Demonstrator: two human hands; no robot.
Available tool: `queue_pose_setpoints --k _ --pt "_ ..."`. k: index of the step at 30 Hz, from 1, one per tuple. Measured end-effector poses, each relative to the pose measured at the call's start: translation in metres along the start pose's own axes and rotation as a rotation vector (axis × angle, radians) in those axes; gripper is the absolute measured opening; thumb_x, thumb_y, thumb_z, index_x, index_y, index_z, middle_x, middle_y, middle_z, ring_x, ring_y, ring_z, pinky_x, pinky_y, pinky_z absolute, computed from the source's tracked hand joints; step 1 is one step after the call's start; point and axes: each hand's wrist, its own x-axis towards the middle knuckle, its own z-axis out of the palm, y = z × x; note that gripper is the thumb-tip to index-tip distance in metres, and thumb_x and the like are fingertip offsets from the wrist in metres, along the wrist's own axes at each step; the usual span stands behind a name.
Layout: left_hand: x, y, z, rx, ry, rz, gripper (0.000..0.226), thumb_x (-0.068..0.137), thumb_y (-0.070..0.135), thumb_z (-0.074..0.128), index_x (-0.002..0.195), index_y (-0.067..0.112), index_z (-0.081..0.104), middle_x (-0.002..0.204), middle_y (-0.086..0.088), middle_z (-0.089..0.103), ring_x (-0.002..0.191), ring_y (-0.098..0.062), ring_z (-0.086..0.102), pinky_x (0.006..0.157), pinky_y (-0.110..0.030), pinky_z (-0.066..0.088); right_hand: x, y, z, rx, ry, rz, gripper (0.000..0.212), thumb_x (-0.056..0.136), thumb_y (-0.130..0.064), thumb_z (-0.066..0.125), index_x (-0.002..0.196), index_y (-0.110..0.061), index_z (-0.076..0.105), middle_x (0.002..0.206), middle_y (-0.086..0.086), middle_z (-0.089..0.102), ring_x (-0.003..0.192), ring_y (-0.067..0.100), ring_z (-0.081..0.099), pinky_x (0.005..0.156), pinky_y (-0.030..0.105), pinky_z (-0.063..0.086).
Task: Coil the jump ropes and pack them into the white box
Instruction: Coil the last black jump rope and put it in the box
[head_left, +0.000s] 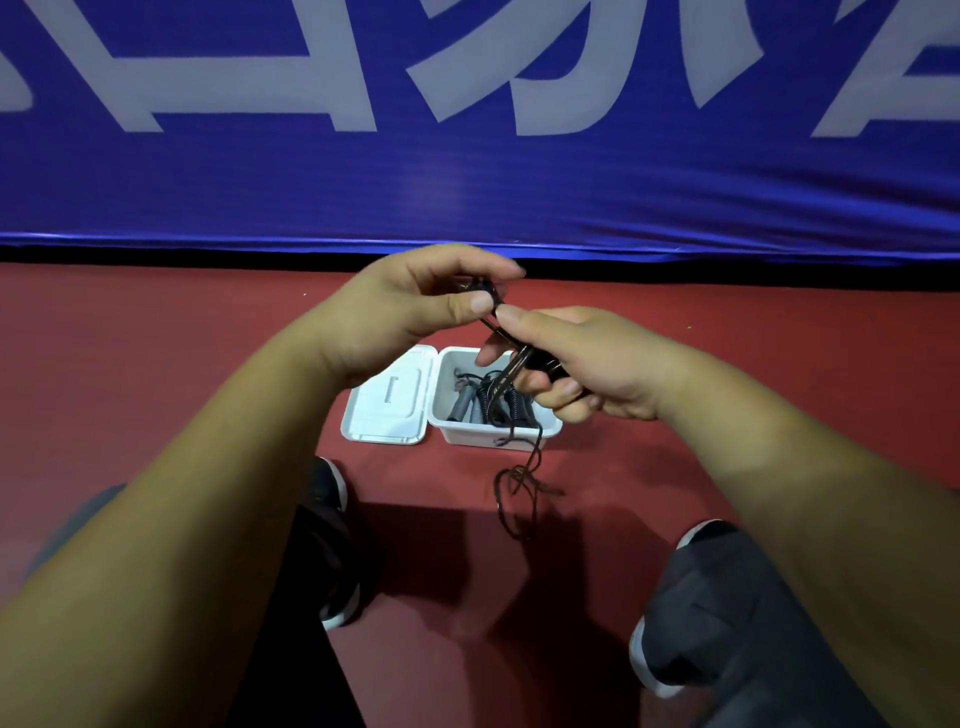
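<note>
A thin black jump rope runs between both hands, and its loose end dangles in loops down to the red floor in front of the white box. My left hand pinches the rope between thumb and fingers at the top. My right hand grips the rope's black handles, just above the box. The box stands open on the floor; inside lie coiled black rope and grey handles. Its white lid lies flat next to it on the left.
A blue banner with large white letters hangs as a wall right behind the box. The floor is red. My two feet in dark shoes stand on either side, close to me.
</note>
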Motion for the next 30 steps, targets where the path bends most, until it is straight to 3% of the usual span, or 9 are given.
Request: queue_pose_setpoints --k 4,7,11,13,16,21,23,25,30 --pt "0.003 -0.001 0.0 0.099 0.126 -0.058 0.025 0.09 0.002 0.077 0.112 0.011 0.074 0.106 -0.011 0.077 0.099 -0.018 0.073 0.092 -0.026 0.057 0.002 0.003 -0.002 -0.155 0.065 -0.018 0.036 0.103 -0.055 0.062 0.114 -0.024 0.078 0.077 0.002 0.047 0.055 0.011 0.032 0.051 0.024 0.021" --pt "0.005 -0.006 0.0 0.145 0.139 -0.124 0.026 0.089 0.003 0.079 0.112 0.014 0.077 0.102 -0.013 0.079 0.091 -0.023 0.075 0.083 -0.028 0.061 0.005 0.006 -0.002 -0.421 0.194 -0.068 0.035 0.101 -0.06 0.061 0.111 -0.028 0.072 0.081 0.002 0.055 0.052 0.008 0.046 0.049 0.027 0.038" --pt "0.007 -0.01 0.003 0.085 0.104 -0.184 0.022 0.095 0.008 0.075 0.115 0.015 0.076 0.104 -0.022 0.075 0.089 -0.025 0.073 0.082 -0.03 0.062 0.008 0.009 -0.005 -0.633 0.26 -0.124 0.044 0.103 -0.059 0.059 0.099 -0.016 0.062 0.078 -0.002 0.06 0.058 0.011 0.05 0.051 0.027 0.04" --pt "0.007 -0.011 0.006 0.104 0.093 -0.189 0.021 0.098 0.009 0.073 0.117 0.015 0.075 0.105 -0.02 0.075 0.088 -0.022 0.073 0.08 -0.027 0.061 0.009 0.013 -0.005 -0.695 0.284 -0.136 0.043 0.102 -0.06 0.059 0.087 -0.02 0.058 0.07 -0.008 0.056 0.058 0.01 0.05 0.059 0.031 0.04" --pt "0.007 -0.012 0.011 0.223 0.034 -0.177 0.025 0.103 0.01 0.066 0.125 0.019 0.073 0.106 -0.008 0.076 0.082 -0.01 0.071 0.075 -0.021 0.059 0.011 0.018 -0.005 -0.705 0.284 -0.123 0.044 0.1 -0.064 0.059 0.083 -0.024 0.058 0.066 -0.012 0.054 0.057 0.008 0.051 0.063 0.033 0.041" --pt "0.007 -0.007 0.01 0.305 -0.008 -0.11 0.017 0.102 0.01 0.067 0.113 0.015 0.079 0.093 0.009 0.078 0.077 0.0 0.068 0.073 -0.021 0.057 0.012 0.017 -0.003 -0.591 0.289 -0.165 0.036 0.097 -0.066 0.063 0.11 -0.032 0.063 0.088 -0.011 0.066 0.062 0.002 0.055 0.068 0.032 0.046" --pt "0.008 -0.007 0.009 0.305 0.048 -0.095 0.017 0.101 0.01 0.068 0.109 0.017 0.081 0.091 0.005 0.078 0.075 -0.005 0.067 0.072 -0.022 0.057 0.013 0.016 -0.003 -0.508 0.274 -0.182 0.032 0.096 -0.065 0.065 0.109 -0.037 0.059 0.097 0.002 0.071 0.06 0.005 0.054 0.064 0.034 0.045" --pt "0.009 -0.009 0.012 0.276 0.101 -0.089 0.016 0.101 0.01 0.068 0.106 0.017 0.081 0.091 0.001 0.078 0.076 -0.009 0.068 0.071 -0.023 0.057 0.012 0.014 -0.005 -0.466 0.282 -0.195 0.038 0.094 -0.062 0.069 0.106 -0.029 0.057 0.102 0.018 0.073 0.059 0.015 0.055 0.057 0.036 0.044" --pt "0.01 -0.011 0.015 0.203 0.199 -0.132 0.01 0.1 0.015 0.071 0.105 0.014 0.08 0.088 -0.002 0.078 0.073 -0.015 0.069 0.069 -0.021 0.056 0.007 0.007 -0.011 -0.504 0.324 -0.215 0.052 0.088 -0.061 0.078 0.096 -0.015 0.055 0.072 0.01 0.074 0.057 0.021 0.062 0.066 0.039 0.043"
